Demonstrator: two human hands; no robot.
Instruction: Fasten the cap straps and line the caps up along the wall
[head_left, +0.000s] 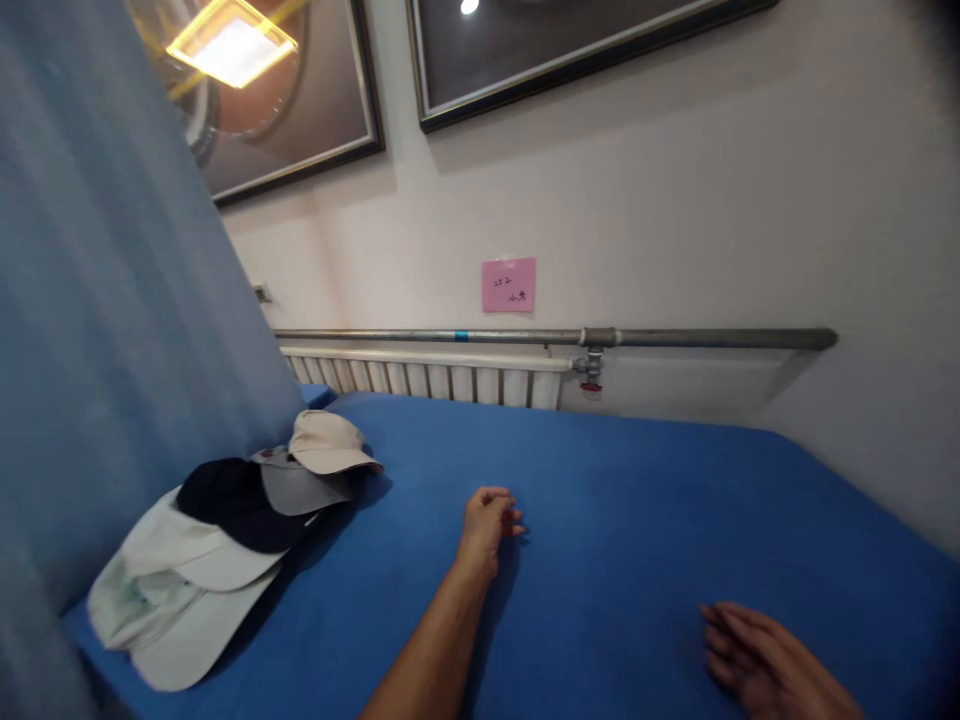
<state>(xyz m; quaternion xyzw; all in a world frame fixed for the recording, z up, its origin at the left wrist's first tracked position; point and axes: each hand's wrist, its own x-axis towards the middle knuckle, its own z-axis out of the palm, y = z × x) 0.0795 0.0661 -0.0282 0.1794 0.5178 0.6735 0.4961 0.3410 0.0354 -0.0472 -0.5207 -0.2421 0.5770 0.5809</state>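
Far left: pale blue fabric curtain, cut off by the frame. Just beside it, a row of overlapping caps on the blue-covered table: off-white cap with a greenish patch, plain white cap, dark navy cap, grey-brimmed cap, cream cap farthest back. The grey one's crown is mostly hidden; the patch is too blurred to read.

Middle: left hand over the table, fingers loosely bent, nothing visible in them, well apart from the caps. Whether it touches the cloth, can't tell.

Right: right hand, fingers half-curled, apparently empty; blurred, wrist cut off.

Step reads as between grasps, caps already lined up. Handling one would call for the left hand shifting left to a brim.
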